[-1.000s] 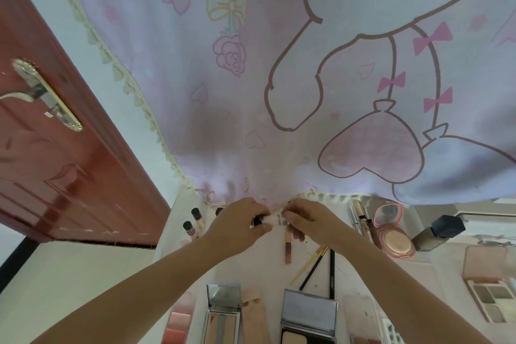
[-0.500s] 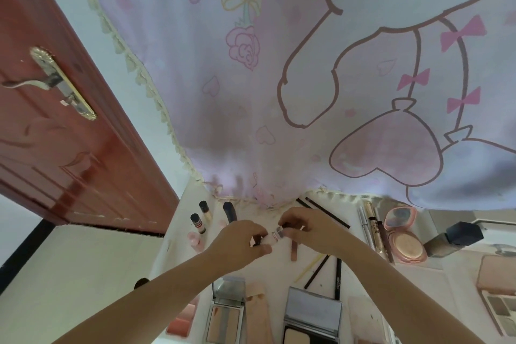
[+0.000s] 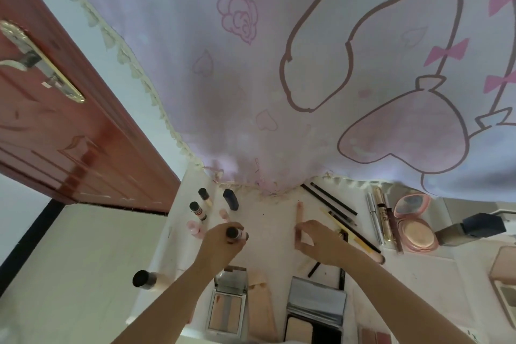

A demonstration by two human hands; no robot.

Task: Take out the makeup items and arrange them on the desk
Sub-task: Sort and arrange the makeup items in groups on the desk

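The left hand (image 3: 223, 243) grips a small dark-capped tube (image 3: 236, 234) upright, apparently to stand it by the bottles (image 3: 196, 208) just beyond on the table (image 3: 268, 220); the right hand (image 3: 321, 243), fingers loosely open, touches a pink stick (image 3: 298, 222), seemingly to straighten it.

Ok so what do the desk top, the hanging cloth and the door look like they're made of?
Desk top: a white, matte hard surface, possibly laminate; it shows no grain.
Hanging cloth: thin printed fabric, pale lilac with pink cartoon outlines; it drapes, bunches where it meets the desk, and has a cream tasselled trim.
Door: glossy reddish-brown, wood or wood-look; moulded panels catch reflections, and the handle looks like polished metal.
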